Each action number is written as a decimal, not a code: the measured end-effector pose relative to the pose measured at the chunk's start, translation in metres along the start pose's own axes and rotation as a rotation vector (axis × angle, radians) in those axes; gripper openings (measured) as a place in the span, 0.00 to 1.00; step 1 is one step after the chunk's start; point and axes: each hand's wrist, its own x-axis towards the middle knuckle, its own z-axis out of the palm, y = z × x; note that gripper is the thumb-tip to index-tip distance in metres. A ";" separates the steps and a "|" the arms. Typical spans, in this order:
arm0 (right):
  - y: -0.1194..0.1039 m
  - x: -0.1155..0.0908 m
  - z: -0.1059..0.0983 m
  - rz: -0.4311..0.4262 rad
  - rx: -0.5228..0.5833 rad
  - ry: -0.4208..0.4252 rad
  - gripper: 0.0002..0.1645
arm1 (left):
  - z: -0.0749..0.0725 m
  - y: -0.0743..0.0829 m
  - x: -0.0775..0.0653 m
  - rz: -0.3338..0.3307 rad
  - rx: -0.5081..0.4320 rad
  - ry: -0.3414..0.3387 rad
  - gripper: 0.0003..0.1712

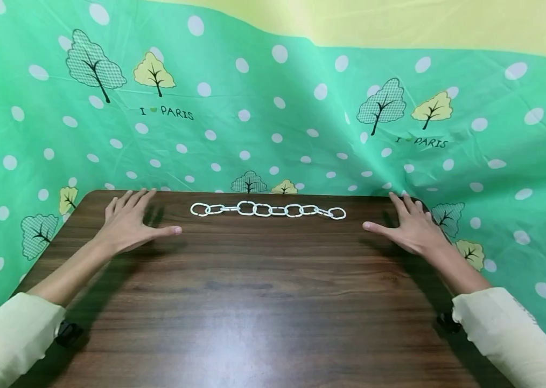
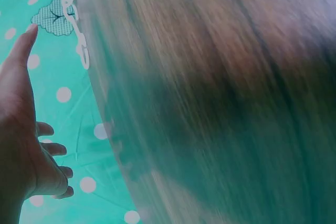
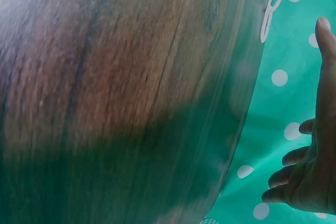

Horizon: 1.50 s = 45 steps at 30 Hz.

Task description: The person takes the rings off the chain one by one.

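A chain of several white links lies stretched sideways near the far edge of the dark wooden table. To its left, my left hand is spread, thumb pointing toward the chain's end, holding nothing. On the other side my right hand is likewise spread with its thumb turned inward, apart from the chain. In the left wrist view the chain shows beyond the thumb of the left hand. The right wrist view has one end of the chain and the right hand with extended fingers.
The wooden table has rounded far corners and casts back a bright glare near its front. Behind and beside it hangs a green cloth with white dots and printed trees. Pale sleeves cover both forearms, with dark devices below the wrists.
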 end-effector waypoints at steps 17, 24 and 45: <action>-0.010 0.004 0.007 -0.025 -0.004 -0.024 0.79 | 0.004 0.023 0.007 0.061 -0.063 0.016 0.71; -0.012 0.005 0.012 -0.034 -0.006 -0.026 0.78 | 0.011 0.031 0.007 0.077 -0.069 0.006 0.70; -0.021 0.006 0.016 -0.070 0.000 -0.018 0.76 | 0.016 0.053 0.014 0.116 -0.103 -0.018 0.66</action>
